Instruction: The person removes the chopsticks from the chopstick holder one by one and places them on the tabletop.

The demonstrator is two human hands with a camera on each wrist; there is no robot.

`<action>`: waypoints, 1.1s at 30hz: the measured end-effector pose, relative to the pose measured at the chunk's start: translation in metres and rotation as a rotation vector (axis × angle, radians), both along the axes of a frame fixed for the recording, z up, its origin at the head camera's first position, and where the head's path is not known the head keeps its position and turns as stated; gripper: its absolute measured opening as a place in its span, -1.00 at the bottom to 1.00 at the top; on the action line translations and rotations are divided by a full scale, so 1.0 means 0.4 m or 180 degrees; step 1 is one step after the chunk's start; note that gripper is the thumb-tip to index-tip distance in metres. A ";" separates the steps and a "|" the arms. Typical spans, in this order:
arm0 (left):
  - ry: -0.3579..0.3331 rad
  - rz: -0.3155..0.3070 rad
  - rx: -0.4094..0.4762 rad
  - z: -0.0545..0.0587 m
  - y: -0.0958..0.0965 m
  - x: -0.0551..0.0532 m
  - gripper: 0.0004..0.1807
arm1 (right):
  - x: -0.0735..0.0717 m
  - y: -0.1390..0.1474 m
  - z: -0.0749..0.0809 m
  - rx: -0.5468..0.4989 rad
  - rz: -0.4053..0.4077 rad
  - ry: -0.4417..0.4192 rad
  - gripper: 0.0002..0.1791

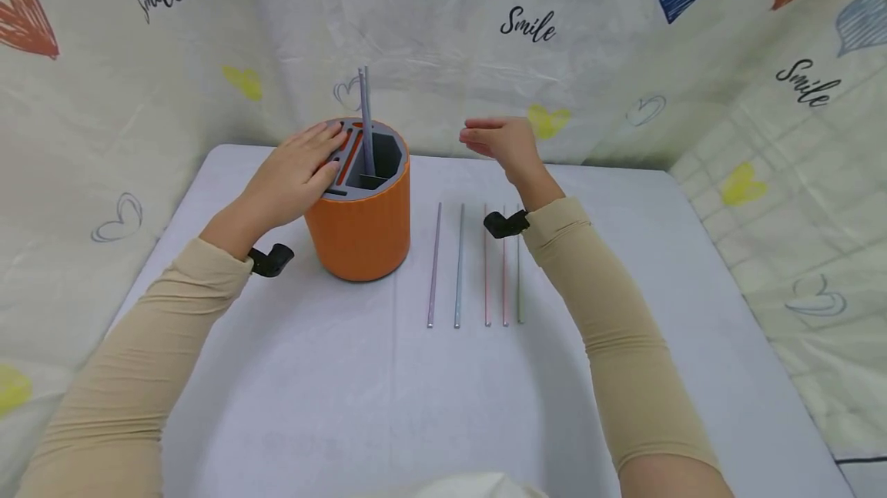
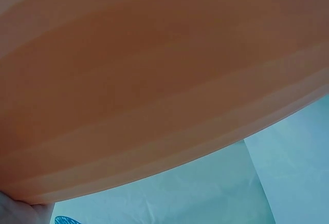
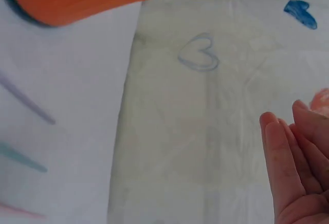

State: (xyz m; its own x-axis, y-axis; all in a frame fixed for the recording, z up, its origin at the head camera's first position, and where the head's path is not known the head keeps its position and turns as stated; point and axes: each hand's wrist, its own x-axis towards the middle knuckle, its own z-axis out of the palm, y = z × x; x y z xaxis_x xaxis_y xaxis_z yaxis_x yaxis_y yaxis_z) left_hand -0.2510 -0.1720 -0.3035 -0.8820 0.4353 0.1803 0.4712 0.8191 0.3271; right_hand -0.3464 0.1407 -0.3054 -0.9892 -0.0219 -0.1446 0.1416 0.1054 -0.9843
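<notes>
An orange round desk organizer (image 1: pixel 360 240) with a grey compartmented top stands at the left of the table. My left hand (image 1: pixel 291 175) rests on its near-left rim, fingers laid over the grey top. A couple of thin purplish sticks (image 1: pixel 367 117) stand upright in one compartment. My right hand (image 1: pixel 504 142) is in the air to the right of the organizer, fingers fairly straight and together, holding nothing; the right wrist view shows its fingers (image 3: pixel 280 157) too. Several thin coloured sticks, among them a purple stick (image 1: pixel 434 267) and a blue stick (image 1: pixel 460 267), lie side by side below it.
The white-covered table (image 1: pixel 333 382) extends in front and to the right. Behind it hangs a pale cloth (image 1: pixel 443 59) printed with hearts and words, close to the table's back edge. The organizer's orange wall (image 2: pixel 154 80) fills most of the left wrist view.
</notes>
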 end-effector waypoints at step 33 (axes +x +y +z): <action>0.0009 0.0008 -0.0038 -0.001 0.000 -0.004 -0.41 | 0.029 -0.258 0.116 -0.0292 0.1054 0.0238 -0.69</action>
